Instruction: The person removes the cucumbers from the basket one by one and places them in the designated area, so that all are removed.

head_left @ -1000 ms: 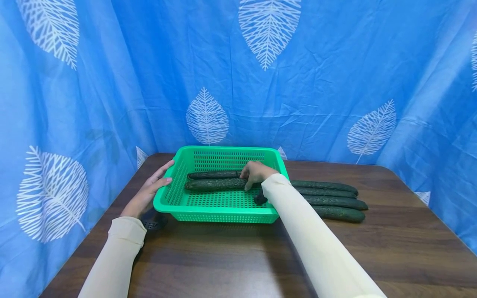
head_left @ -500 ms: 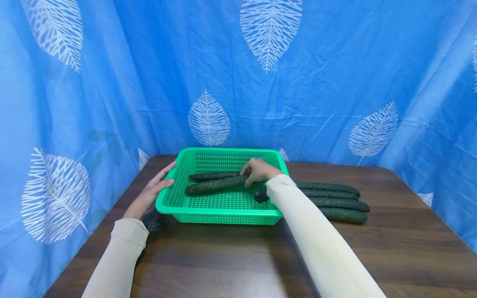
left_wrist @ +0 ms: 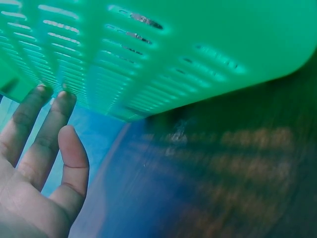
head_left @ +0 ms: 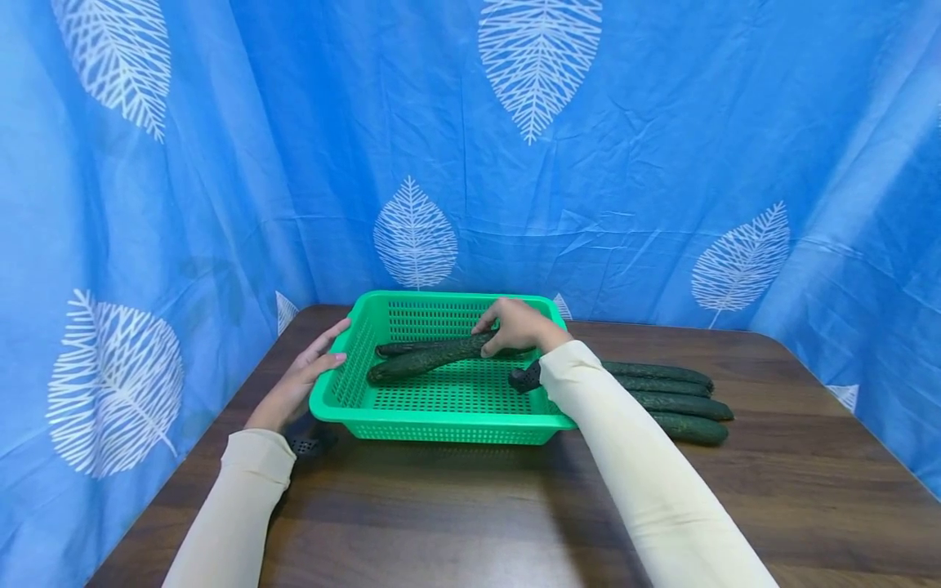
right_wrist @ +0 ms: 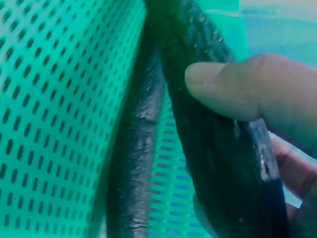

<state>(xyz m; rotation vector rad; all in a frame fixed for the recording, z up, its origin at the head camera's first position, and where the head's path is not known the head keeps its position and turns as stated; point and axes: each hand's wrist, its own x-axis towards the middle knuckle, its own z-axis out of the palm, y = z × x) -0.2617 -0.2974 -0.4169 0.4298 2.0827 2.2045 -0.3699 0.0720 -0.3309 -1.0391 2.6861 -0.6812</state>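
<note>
A green perforated basket [head_left: 448, 418] stands on the table. Inside it, my right hand [head_left: 520, 325] grips a long dark green cucumber [head_left: 422, 360] between thumb and fingers. That cucumber slants, its left end low in the basket and its gripped end raised. Behind it lies another cucumber [right_wrist: 134, 163] along the basket's far side, partly hidden. At the basket's left side, my left hand [head_left: 297, 380] rests with fingers extended. In the left wrist view its fingertips [left_wrist: 64, 98] touch the perforated wall, while the thumb stands apart from it.
Several cucumbers [head_left: 684, 403] lie side by side on the table [head_left: 794, 465] right of the basket, partly hidden by my right sleeve [head_left: 639, 457]. A blue curtain [head_left: 625, 163] with white leaf prints hangs behind and at both sides. Dark perforated wrist cameras [head_left: 525, 377] sit below my hands.
My right hand has risen slightly and lifted the right end of the gripped cucumber, which now slants across the one behind. My left hand stays at the basket's side.
</note>
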